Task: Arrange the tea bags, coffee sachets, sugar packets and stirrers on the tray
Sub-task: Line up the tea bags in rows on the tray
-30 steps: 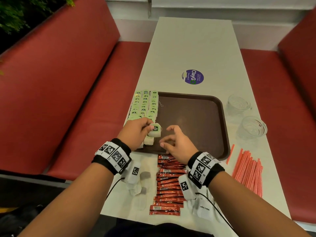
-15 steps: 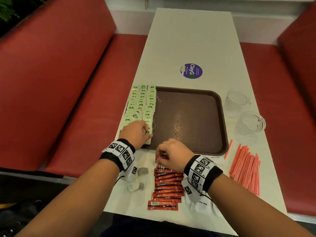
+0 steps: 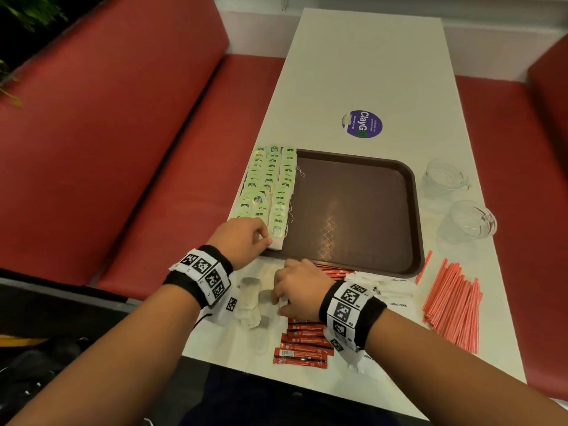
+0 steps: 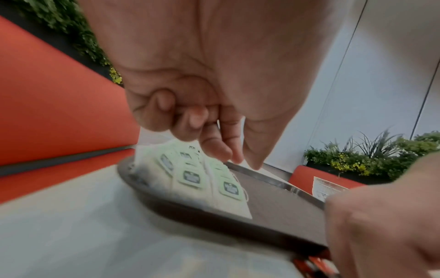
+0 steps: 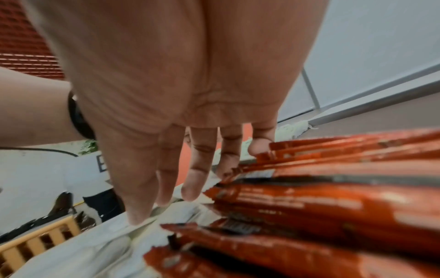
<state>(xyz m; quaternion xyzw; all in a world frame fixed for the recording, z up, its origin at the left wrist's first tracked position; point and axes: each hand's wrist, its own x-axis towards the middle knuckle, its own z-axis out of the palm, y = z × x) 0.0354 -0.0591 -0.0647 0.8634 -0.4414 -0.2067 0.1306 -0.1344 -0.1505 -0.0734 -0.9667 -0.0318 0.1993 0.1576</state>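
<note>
Under the left hand [image 3: 242, 238], tea bags [image 3: 270, 186] lie in rows on the tray [image 3: 413, 210]; its curled fingers hold nothing I can see. Beside the right hand [image 3: 299, 287], fingers straight, lie red coffee sachets [image 3: 304, 342] and loose tea bags.

Head view overhead; wrist views close (tray [image 3: 353, 210] shared).

Tray [image 3: 353, 210] sits mid-table [image 3: 362, 66]; tea bags [image 3: 270, 186] in rows along its left side, on the tray; left hand [image 3: 242, 238] at the near end of those rows; coffee sachets [image 3: 304, 342] on the table in front of the tray, right hand [image 3: 299, 290] over their far end; sugar packets [image 3: 384, 284] just right of that hand; stirrers [image 3: 451, 305] further right; two glass cups [image 3: 455, 198] right of the tray; a sticker [image 3: 362, 124] behind it.
</note>
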